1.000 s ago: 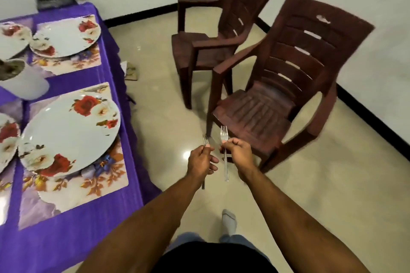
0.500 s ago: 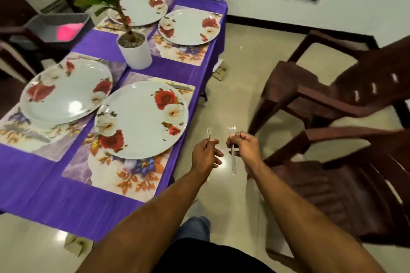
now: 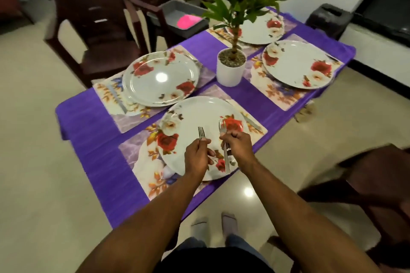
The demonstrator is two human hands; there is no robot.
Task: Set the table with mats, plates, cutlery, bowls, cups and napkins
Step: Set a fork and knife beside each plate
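While both hands hover over the nearest plate (image 3: pixel 195 117), each pinches a thin steel fork, tines up. Left hand (image 3: pixel 198 157) has fingers curled round the left fork (image 3: pixel 201 133) w/ most of the handle hidden in the fist. Right hand (image 3: pixel 238 146) pinches the right fork (image 3: pixel 224 146) near the neck, its long handle hanging down past the palm, over the plate's near rim.

Plates are round, glossy white w/ red & cream rose prints; 4 total, each on a rectangular floral mat. Nearest mat (image 3: pixel 146 157) is marbled lilac w/ orange leaves. A knife (image 3: pixel 251 122) lies on that mat just right of the plate. Far-left plate (image 3: pixel 160 78) catches a ceiling-light glare; far-right plate (image 3: pixel 297 64) sits beyond the pot; the 4th is partly hidden behind the leaves.

Bench is covered by a purple cloth (image 3: pixel 88 122), slightly streaky texture. Centre: smooth white cylindrical pot (image 3: pixel 229 73) w/ gravel top & a leafy green plant. Room: glossy cream tile floor, dark brown slatted plastic chairs (image 3: pixel 88 6), grey tray (image 3: pixel 184 17) holding sth pink. No readable writing.
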